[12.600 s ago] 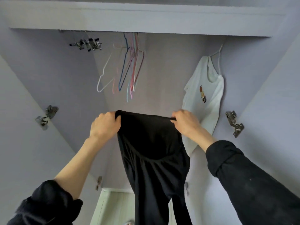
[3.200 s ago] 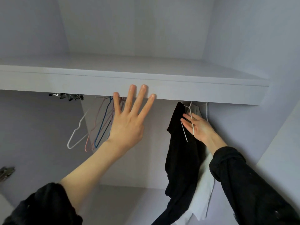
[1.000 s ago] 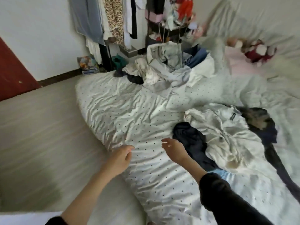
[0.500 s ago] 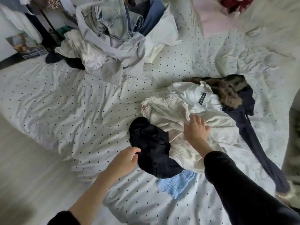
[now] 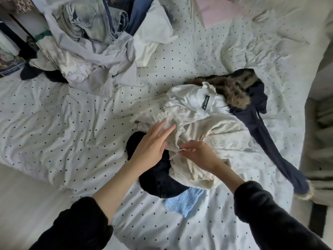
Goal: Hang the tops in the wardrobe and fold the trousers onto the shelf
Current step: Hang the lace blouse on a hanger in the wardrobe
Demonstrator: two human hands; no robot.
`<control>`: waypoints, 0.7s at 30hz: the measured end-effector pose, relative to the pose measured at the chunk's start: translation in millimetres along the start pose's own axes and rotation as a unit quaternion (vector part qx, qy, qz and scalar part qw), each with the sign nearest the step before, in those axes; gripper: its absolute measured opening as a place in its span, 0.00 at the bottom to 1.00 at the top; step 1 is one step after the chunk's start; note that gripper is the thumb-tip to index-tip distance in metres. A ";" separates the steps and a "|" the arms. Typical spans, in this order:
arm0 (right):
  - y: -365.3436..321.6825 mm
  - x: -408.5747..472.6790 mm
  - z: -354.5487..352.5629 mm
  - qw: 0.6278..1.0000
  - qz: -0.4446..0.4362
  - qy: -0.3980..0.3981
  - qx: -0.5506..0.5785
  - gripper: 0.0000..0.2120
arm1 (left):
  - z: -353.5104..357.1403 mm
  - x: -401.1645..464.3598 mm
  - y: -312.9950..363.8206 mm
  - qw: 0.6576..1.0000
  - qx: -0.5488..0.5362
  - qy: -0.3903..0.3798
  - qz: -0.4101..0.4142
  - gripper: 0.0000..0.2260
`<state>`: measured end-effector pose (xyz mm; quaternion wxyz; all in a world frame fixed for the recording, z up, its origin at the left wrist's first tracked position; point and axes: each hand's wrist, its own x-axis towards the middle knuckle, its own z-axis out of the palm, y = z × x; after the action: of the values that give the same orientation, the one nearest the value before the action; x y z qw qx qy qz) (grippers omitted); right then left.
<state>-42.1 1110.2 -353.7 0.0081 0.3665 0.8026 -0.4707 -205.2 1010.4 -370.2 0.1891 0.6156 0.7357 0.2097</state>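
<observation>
I see both arms stretched forward, black sleeves pushed up the forearms. Left hand (image 5: 152,146) palm down, fingers straight and slightly spread. Right hand (image 5: 199,153) just beside it, fingers curled, thumb and fingertips pinching a fold of cream cloth (image 5: 194,134).

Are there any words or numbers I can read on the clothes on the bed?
Dark neck label on the white top: pale print and a small logo, too small and blurred to read.
Printed thing at the left edge beside the bed: too blurred to read.
No other words or numbers show.
</observation>
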 end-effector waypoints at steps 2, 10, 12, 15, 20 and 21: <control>-2.0 -9.7 -1.0 0.998 -0.006 -0.017 0.060 0.08 | 0.1 15.3 7.9 0.995 0.045 -0.029 0.083 0.23; 2.3 -25.9 -20.5 0.995 0.037 0.036 -0.087 0.06 | -48.4 18.3 12.7 0.992 0.032 0.046 0.114 0.04; -4.8 -19.9 -22.0 0.985 0.052 0.050 -0.158 0.13 | -73.3 14.6 17.9 0.991 0.006 0.100 0.086 0.04; -27.3 -11.0 -30.4 0.975 0.061 0.110 -0.183 0.15 | -114.9 0.5 6.2 0.991 -0.042 0.129 -0.011 0.05; -104.4 2.7 -47.3 0.964 -0.024 0.225 -0.141 0.07 | -151.5 -55.1 -26.3 0.996 -0.034 0.042 -0.070 0.09; -127.1 4.3 -48.2 0.959 -0.049 0.237 -0.146 0.09 | -157.6 -69.8 -29.7 0.995 -0.033 0.033 -0.083 0.12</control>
<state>-105.0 1112.7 -233.1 -0.1521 0.4222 0.8586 -0.2480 -302.3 925.1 -252.4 0.2016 0.5388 0.7826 0.2377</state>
